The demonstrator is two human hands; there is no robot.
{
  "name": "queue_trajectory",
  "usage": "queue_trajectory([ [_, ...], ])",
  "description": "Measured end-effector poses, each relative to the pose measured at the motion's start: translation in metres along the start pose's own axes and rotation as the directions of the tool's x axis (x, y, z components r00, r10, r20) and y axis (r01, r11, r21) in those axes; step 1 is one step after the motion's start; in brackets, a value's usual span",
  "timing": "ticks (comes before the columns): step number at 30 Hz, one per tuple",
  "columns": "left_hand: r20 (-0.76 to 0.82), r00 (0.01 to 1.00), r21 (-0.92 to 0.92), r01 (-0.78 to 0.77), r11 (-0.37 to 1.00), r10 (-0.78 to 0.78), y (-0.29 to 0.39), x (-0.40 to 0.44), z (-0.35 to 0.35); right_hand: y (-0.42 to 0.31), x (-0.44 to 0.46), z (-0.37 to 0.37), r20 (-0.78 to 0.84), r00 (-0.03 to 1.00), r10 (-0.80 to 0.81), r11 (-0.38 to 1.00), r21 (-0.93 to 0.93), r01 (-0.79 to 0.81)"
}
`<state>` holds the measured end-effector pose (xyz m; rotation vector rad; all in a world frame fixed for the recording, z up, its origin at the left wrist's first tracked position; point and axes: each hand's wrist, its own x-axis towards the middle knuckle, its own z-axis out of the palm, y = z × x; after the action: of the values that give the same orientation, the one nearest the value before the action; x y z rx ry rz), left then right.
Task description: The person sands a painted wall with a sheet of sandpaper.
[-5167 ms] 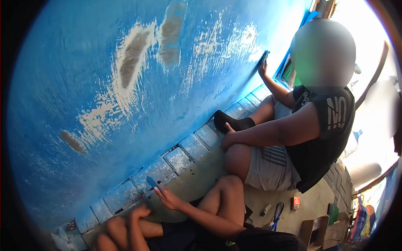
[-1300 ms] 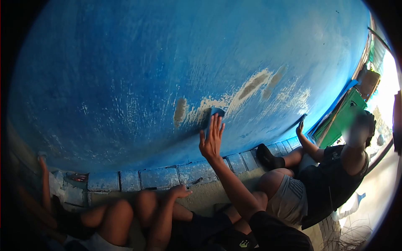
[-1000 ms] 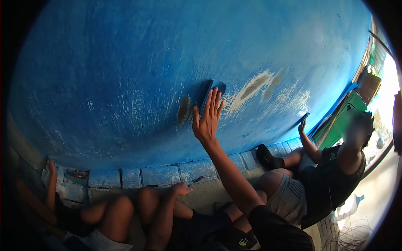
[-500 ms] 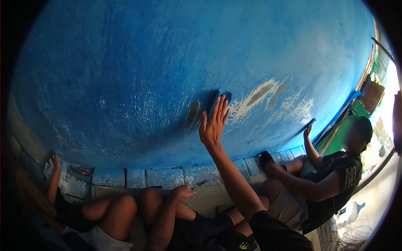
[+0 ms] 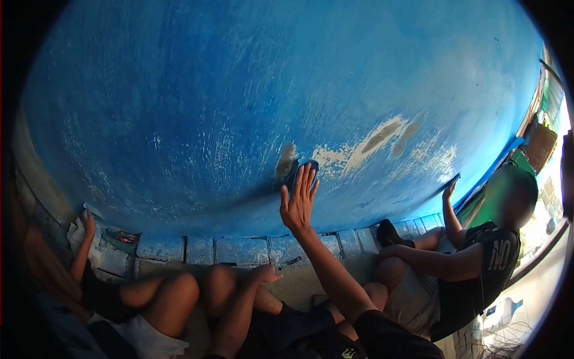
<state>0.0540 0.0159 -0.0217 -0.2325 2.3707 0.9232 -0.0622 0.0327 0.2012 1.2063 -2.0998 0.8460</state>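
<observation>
My right hand (image 5: 299,200) lies against the blue wall (image 5: 179,72), fingers stretched upward. Under its fingertips is a small dark sheet (image 5: 308,163) that looks like sandpaper, pressed to the paint and mostly covered by the hand. Just left of it is a grey-brown bare patch (image 5: 286,160); to the right is a larger pale scraped area (image 5: 373,140). Low down, my left hand (image 5: 266,274) rests by my bent knee (image 5: 222,281), away from the wall. Its visible fingers are loosely extended and nothing shows in them.
At right, a seated person (image 5: 472,257) in a dark shirt holds a dark pad (image 5: 455,178) to the wall. At far left, another person's hand (image 5: 88,222) touches the wall with a pale sheet. Concrete blocks (image 5: 239,250) line the wall's foot.
My right hand and the dark sheet have slid down and a little left across the wall. The camera view has shifted slightly. My left hand stays by the knee.
</observation>
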Motion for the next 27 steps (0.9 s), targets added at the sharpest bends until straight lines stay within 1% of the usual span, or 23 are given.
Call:
queue_trajectory([
  [2, -0.038, 0.999, 0.008, -0.006, 1.000, 0.006, -0.001, 0.001, 0.000, -0.008, 0.019, -0.010, -0.047, 0.999, -0.011, 1.000, 0.010, 0.011],
  [3, -0.037, 0.999, 0.007, -0.008, 1.000, 0.008, 0.001, 0.001, -0.004, -0.012, 0.029, -0.015, -0.046, 0.999, -0.010, 1.000, 0.007, 0.010],
  [5, 0.141, 0.989, -0.016, 0.049, 0.999, -0.047, 0.008, 0.001, -0.016, -0.019, 0.046, -0.024, -0.105, 0.993, -0.049, 0.999, 0.006, 0.050],
  [6, 0.143, 0.989, -0.017, 0.046, 0.999, -0.043, 0.011, -0.002, -0.016, -0.022, 0.051, -0.027, -0.124, 0.991, -0.057, 0.998, 0.023, 0.060],
  [8, 0.025, 0.999, -0.054, 0.041, 0.998, -0.039, 0.016, -0.009, -0.015, -0.025, 0.049, -0.024, -0.116, 0.991, -0.060, 0.998, 0.019, 0.063],
  [11, 0.028, 0.999, -0.041, 0.024, 0.999, -0.023, 0.009, 0.005, -0.008, -0.025, 0.028, -0.012, -0.074, 0.995, -0.063, 0.998, 0.023, 0.064],
  [12, 0.028, 0.999, -0.042, 0.027, 0.999, -0.026, 0.007, 0.004, -0.007, -0.023, 0.015, -0.004, -0.018, 0.997, -0.072, 0.997, 0.005, 0.072],
  [14, -0.062, 0.998, -0.048, -0.011, 0.999, 0.008, 0.005, 0.003, -0.003, -0.018, -0.009, 0.010, 0.064, 0.995, -0.078, 0.997, -0.006, 0.079],
  [15, -0.063, 0.998, -0.050, -0.008, 0.999, 0.005, 0.001, 0.005, 0.002, -0.017, -0.015, 0.012, 0.065, 0.995, -0.079, 0.997, -0.003, 0.080],
  [17, -0.234, 0.965, 0.013, -0.120, 0.993, 0.120, -0.012, 0.015, 0.013, -0.017, -0.019, 0.015, 0.133, 0.990, -0.048, 0.999, -0.012, 0.050],
  [19, -0.222, 0.969, 0.007, -0.111, 0.994, 0.110, -0.017, 0.018, 0.014, -0.024, -0.008, 0.009, 0.128, 0.991, -0.034, 0.999, -0.006, 0.035],
  [21, -0.208, 0.972, 0.005, -0.111, 0.994, 0.110, -0.014, 0.019, 0.013, -0.028, 0.009, 0.001, 0.070, 0.997, -0.042, 0.999, -0.002, 0.042],
  [22, -0.195, 0.975, 0.005, -0.108, 0.994, 0.107, -0.009, 0.014, 0.010, -0.030, 0.018, -0.002, -0.002, 0.998, -0.061, 0.998, 0.005, 0.061],
  [24, -0.177, 0.979, 0.008, -0.105, 0.994, 0.105, -0.003, 0.006, 0.002, -0.034, 0.029, -0.005, -0.025, 0.998, -0.060, 0.998, 0.008, 0.061],
  [26, -0.026, 0.999, -0.030, -0.043, 0.999, 0.042, 0.007, 0.003, -0.006, -0.038, 0.031, -0.007, -0.061, 0.996, -0.063, 0.997, 0.034, 0.065],
  [27, -0.026, 0.999, -0.034, -0.042, 0.999, 0.041, 0.010, 0.006, -0.004, -0.036, 0.028, -0.005, -0.058, 0.996, -0.064, 0.997, 0.036, 0.066],
])
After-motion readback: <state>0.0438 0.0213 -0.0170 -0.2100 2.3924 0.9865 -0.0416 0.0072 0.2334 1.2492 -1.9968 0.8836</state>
